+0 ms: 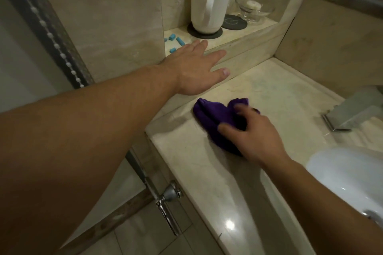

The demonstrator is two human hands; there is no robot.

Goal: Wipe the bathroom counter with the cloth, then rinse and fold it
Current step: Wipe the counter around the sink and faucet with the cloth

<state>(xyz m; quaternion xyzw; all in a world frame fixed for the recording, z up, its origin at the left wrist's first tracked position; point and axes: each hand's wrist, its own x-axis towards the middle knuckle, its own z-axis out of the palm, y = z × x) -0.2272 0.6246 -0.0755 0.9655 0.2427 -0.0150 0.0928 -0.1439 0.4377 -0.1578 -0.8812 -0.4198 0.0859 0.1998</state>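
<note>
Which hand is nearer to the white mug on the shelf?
Left. The left hand lies flat on the shelf edge, its fingertips just in front of the white mug. The right hand is lower, on the counter, pressing the purple cloth.

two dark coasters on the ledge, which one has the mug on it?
The left coaster, nearer the blue pieces: the white mug stands on it. The right coaster, beside the glass dish, is bare.

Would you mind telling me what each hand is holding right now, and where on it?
The right hand presses the bunched purple cloth at its near right end on the counter. The left hand holds nothing, resting flat on the ledge.
</note>
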